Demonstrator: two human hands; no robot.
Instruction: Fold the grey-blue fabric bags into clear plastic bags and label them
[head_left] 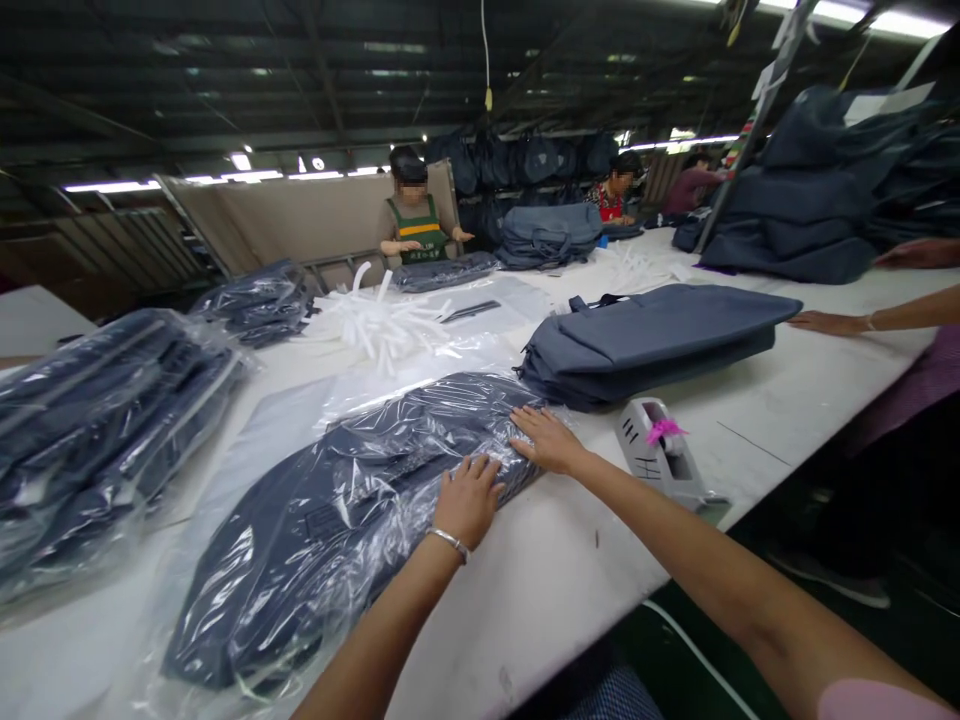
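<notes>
A dark blue bag in a clear plastic sleeve [337, 510] lies on the white table [570, 570] in front of me. My left hand [469, 497], with a bracelet on the wrist, rests on the near edge of the bagged bag, its fingers bent down onto the plastic. My right hand [546, 438] lies flat with fingers spread on the bag's right end. Neither hand holds anything.
A tape dispenser [664, 455] stands right of my hands. Unwrapped grey-blue bags [652, 335] lie beyond it, a stack of wrapped bags [97, 430] at left, white foam strips [386, 325] behind. Another person's arms [870, 320] reach in from the right; other workers sit at the far end.
</notes>
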